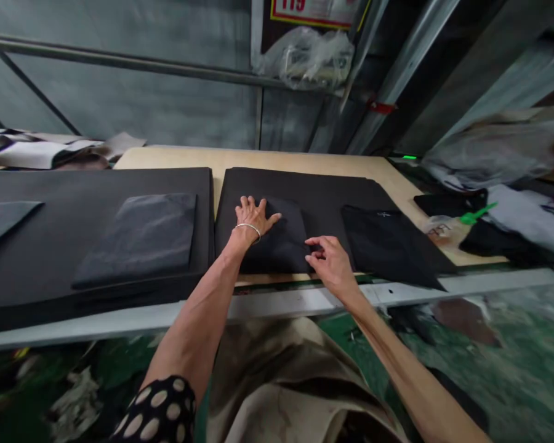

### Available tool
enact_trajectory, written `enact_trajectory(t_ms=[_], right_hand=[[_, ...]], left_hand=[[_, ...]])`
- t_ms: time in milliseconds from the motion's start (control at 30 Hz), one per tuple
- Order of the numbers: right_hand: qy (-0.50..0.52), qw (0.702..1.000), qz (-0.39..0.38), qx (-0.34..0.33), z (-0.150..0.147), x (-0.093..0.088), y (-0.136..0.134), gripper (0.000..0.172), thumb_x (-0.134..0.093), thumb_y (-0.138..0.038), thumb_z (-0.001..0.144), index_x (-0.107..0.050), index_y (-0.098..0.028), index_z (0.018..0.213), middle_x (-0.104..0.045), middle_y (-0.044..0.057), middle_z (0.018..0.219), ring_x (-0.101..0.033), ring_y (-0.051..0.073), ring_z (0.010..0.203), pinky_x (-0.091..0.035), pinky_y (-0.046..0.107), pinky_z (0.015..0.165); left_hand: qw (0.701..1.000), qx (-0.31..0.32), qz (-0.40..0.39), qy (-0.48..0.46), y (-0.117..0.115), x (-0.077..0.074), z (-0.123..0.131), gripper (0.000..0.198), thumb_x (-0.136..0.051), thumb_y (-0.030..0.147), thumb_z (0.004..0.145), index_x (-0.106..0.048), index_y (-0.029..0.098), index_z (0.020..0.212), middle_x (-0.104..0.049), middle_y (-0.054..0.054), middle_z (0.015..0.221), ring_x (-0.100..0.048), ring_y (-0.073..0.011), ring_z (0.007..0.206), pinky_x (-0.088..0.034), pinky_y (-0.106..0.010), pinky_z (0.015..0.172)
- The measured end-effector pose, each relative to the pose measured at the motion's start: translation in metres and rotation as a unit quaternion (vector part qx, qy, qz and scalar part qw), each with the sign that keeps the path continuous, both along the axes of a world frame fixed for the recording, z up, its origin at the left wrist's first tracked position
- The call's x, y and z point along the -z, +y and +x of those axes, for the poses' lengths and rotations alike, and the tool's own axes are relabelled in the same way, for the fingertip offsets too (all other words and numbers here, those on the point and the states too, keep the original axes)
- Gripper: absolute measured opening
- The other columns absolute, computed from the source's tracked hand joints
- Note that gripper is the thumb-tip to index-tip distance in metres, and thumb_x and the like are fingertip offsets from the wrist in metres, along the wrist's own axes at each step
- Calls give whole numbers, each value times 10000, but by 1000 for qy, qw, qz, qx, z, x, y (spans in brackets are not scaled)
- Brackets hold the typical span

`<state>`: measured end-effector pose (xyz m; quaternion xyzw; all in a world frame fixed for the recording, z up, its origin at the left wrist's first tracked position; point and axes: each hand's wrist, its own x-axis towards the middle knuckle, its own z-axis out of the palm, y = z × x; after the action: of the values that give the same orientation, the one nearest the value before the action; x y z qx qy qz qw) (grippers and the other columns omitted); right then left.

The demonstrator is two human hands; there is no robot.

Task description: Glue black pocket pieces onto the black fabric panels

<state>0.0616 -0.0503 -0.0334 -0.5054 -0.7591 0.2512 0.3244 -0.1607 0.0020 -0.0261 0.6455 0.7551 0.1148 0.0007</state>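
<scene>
My left hand (253, 216) lies flat with fingers spread, pressing on a dark fabric piece (279, 243). That piece rests on a stack of black sheets (323, 191). At the piece's right edge is my right hand (331, 261), its fingers half curled, with a gap between thumb and forefinger; nothing shows between them. To the right, another dark fabric piece (383, 243) with a small pale mark lies on the same stack, one corner hanging over the table edge. A greyish-black fabric piece (143, 231) lies on a second black stack (83, 181) to the left.
The pale wooden tabletop (258, 159) has a light metal front edge (277, 303). A green-nozzled bottle (471, 216) stands at the right near cloth and plastic bags (493, 151). Pale scraps (32, 152) lie at far left. A metal rail (120, 61) crosses behind.
</scene>
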Motion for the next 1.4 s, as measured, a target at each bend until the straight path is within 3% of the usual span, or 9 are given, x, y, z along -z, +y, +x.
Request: enact_trajectory(t_ms=[133,300,433,633,800,1000,1100,1233,1400], right_hand=[[-114,992,45,-21,-3,-4,-2,290,-564,-117,750,-638,-170,1026,-526,71,1078,-567,105,675,-524,284,709],[-292,949,109,-54,0,-19,-2,149,-573,-188,825,-644,-200,955,-562,73,1074,-587,173,840,-473,276,726],[-286,947,136,-43,-10,-36,17,162,-491,-216,908,-649,-182,913,-619,95,1033,-591,210,929,-466,318,852],[-119,977,147,-95,-95,-32,51,334,-368,-214,971,-604,-152,1200,-631,112,1236,-572,190,1153,-417,316,1037],[-149,982,100,-54,-152,-6,80,457,-350,-353,1005,-527,-107,1347,-561,153,1371,-515,216,1268,-386,326,1078],[-201,975,73,59,-129,9,94,581,-350,-506,1001,-511,-84,1366,-524,208,1396,-411,327,1348,-262,542,1130],[-202,969,105,101,-112,7,98,554,-387,-464,995,-500,-76,1374,-455,229,1448,-370,364,1368,-302,551,1101],[-157,970,113,149,-94,-2,119,456,-374,-266,981,-463,-66,1381,-515,244,1363,-544,298,1215,-452,414,988],[-79,988,89,101,-81,-6,152,433,-436,-148,899,-503,-105,1325,-647,167,1173,-636,228,1079,-496,365,945]], left_hand=[[1000,6,-11,12,1,0,1,746,-335,727,880,-463,192,1383,-441,-209,1410,-358,-384,1303,-376,-485,993],[1000,5,5,16,0,3,2,731,-387,727,862,-492,204,1362,-442,-212,1416,-376,-390,1295,-385,-489,981],[1000,4,19,19,-1,5,3,731,-391,719,864,-486,201,1371,-441,-213,1419,-384,-392,1291,-388,-498,981],[999,15,7,27,-3,8,0,553,-415,471,934,-431,220,1427,-390,-185,1487,-349,-376,1349,-379,-505,1019],[1000,12,-18,13,4,10,-2,534,-297,279,962,-371,208,1486,-389,-163,1510,-394,-327,1333,-400,-450,1016],[999,4,-11,29,5,5,3,500,-318,317,968,-429,269,1453,-403,-178,1490,-411,-356,1302,-424,-487,972],[1000,-6,6,24,6,7,4,477,-345,365,968,-474,285,1419,-425,-169,1467,-437,-351,1262,-434,-489,956],[999,-7,23,30,9,13,3,490,-387,398,958,-461,286,1429,-425,-167,1461,-426,-344,1262,-428,-486,967],[999,0,23,36,9,14,3,468,-393,377,956,-463,356,1418,-427,-160,1450,-437,-350,1252,-431,-488,944]])
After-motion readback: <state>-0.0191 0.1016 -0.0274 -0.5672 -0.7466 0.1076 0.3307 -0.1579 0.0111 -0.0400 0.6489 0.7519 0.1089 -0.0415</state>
